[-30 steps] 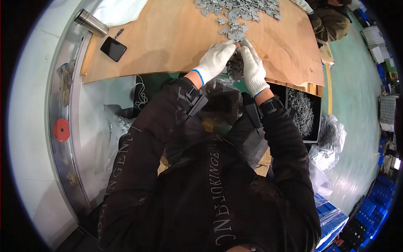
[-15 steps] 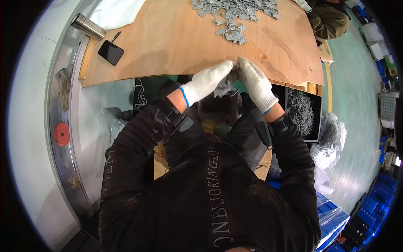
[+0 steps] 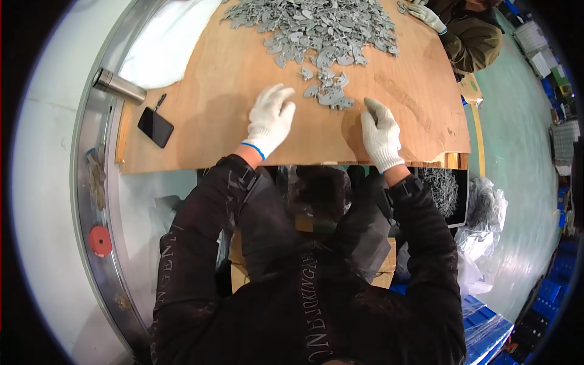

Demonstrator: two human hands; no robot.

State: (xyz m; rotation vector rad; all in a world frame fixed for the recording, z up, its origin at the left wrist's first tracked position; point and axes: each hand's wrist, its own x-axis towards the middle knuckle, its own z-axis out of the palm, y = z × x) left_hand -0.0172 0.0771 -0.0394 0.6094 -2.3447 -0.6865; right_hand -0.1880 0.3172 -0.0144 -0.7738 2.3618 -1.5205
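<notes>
Both my hands wear white knitted gloves with blue cuffs and are held apart over the plywood table (image 3: 213,137). My left hand (image 3: 271,118) is open, thumb and fingers apart, with nothing visible in it. My right hand (image 3: 382,135) is open too, its fingers slightly bent and no part showing in it. Between and just beyond them lies a small cluster of flat grey curved parts (image 3: 331,94), nearer my right hand. Farther back spreads a large heap of the same grey parts (image 3: 322,27).
A phone (image 3: 156,126) and a steel flask (image 3: 120,85) lie at the left, beside white sheeting (image 3: 164,52). Another person's gloved hand (image 3: 427,17) is at the far right. Below the table's right edge stands a black bin (image 3: 443,188) of thin grey scraps. A dark plastic bag (image 3: 317,190) hangs between my knees.
My hands have parted and moved from the table's near edge to above the tabletop. The grey parts they held there are gone from them. The view has tilted, showing more of the heap.
</notes>
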